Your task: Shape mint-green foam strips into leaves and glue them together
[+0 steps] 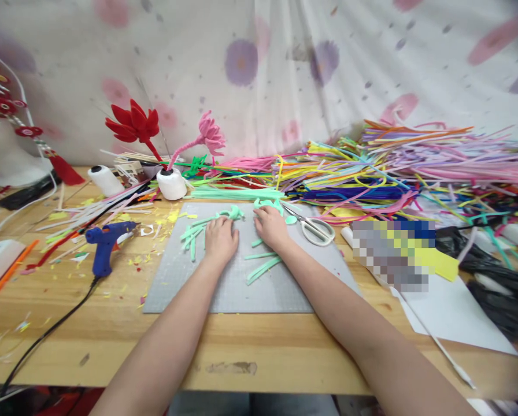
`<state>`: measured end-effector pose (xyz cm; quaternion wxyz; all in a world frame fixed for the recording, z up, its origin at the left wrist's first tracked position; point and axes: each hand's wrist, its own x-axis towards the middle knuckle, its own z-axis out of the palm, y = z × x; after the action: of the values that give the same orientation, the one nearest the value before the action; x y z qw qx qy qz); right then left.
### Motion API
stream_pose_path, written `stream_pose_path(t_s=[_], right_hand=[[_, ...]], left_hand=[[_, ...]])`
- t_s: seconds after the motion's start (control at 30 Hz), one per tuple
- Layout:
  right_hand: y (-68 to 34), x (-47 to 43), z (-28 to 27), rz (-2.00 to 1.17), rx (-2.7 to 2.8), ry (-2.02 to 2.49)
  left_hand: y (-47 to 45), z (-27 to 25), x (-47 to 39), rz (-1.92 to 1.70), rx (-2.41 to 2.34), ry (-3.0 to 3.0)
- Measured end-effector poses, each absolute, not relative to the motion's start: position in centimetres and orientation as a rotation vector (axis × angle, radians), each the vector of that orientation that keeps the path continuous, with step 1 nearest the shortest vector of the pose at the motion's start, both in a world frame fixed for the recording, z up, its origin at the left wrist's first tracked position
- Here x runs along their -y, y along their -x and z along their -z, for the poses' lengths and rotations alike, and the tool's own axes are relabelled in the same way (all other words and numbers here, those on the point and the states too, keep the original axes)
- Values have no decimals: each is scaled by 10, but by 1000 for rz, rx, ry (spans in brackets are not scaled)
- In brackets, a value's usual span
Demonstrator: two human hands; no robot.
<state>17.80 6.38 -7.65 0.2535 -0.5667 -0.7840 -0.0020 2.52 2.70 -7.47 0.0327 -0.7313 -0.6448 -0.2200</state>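
Both hands rest on a grey cutting mat (224,297) among mint-green chenille stems. My left hand (221,238) lies palm down with its thumb apart, beside cut stem pieces (193,238) that fan out to its left. A shaped mint-green piece (235,212) sits at its fingertips. My right hand (271,229) also faces down, fingers stretched out and apart, touching or next to a curled mint-green piece (268,204). Some straight pieces (263,269) lie below its wrist. Scissors (316,230) with pale handles rest right of that hand. What lies under the palms is hidden.
A blue glue gun (105,245) with a black cord is on the left. Behind the mat stand a red flower (133,122) and a pink flower (209,134) in a white pot (171,185). Colourful chenille stems (354,173) are heaped at the back right, with white paper (467,315) in front.
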Motion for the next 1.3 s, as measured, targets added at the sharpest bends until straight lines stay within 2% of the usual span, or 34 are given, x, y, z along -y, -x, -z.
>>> stream_pose_path(t_s=[0.27, 0.8, 1.1, 1.3], right_hand=[[-173, -68, 79, -32, 2148, 1304], [-137, -92, 87, -9, 2208, 1437], [-145, -93, 94, 2, 2124, 1473], [-145, -90, 88, -33, 1962, 1578]], left_hand=[[-18, 73, -30, 705, 2161, 2068], [-13, 75, -39, 732, 2214, 1982], [-2, 73, -42, 1234, 2158, 1666], [-8, 72, -39, 1199, 2062, 1776]])
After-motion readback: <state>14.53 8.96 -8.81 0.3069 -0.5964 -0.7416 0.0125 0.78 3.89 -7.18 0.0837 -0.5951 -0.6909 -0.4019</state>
